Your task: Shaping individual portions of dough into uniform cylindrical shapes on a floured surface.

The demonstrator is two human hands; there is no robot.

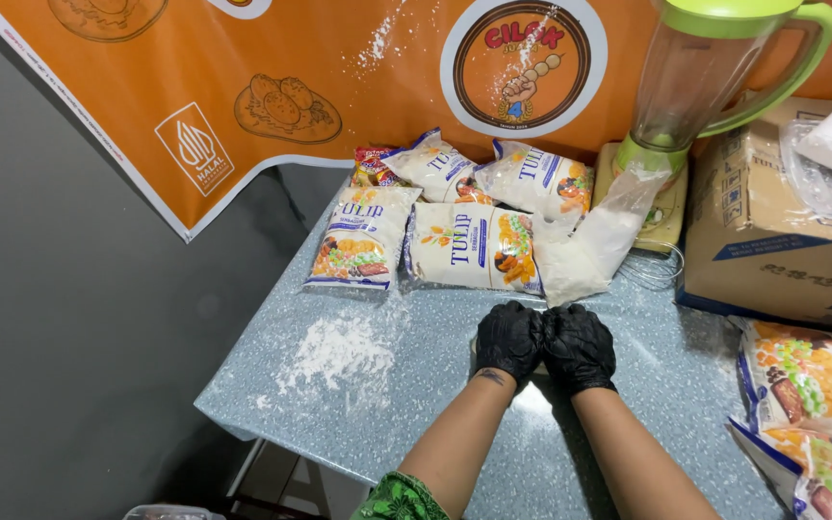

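Both of my hands wear black gloves and rest side by side on the speckled grey table (416, 404). My left hand (508, 340) and my right hand (580, 347) are curled into fists pressed together, covering whatever lies beneath them; a pale sliver shows under the left one, too hidden to name. Just beyond my knuckles stands an opened clear bag of white flour (591, 248), leaning against the blender base. A patch of spilled flour (339, 353) lies on the table left of my hands.
Several sealed flour packets (464, 247) lie at the table's back by an orange banner (339, 87). A green-lidded blender (700, 82) stands back right beside a cardboard box (772, 231). More packets (806, 380) lie right. The table edge drops off at left.
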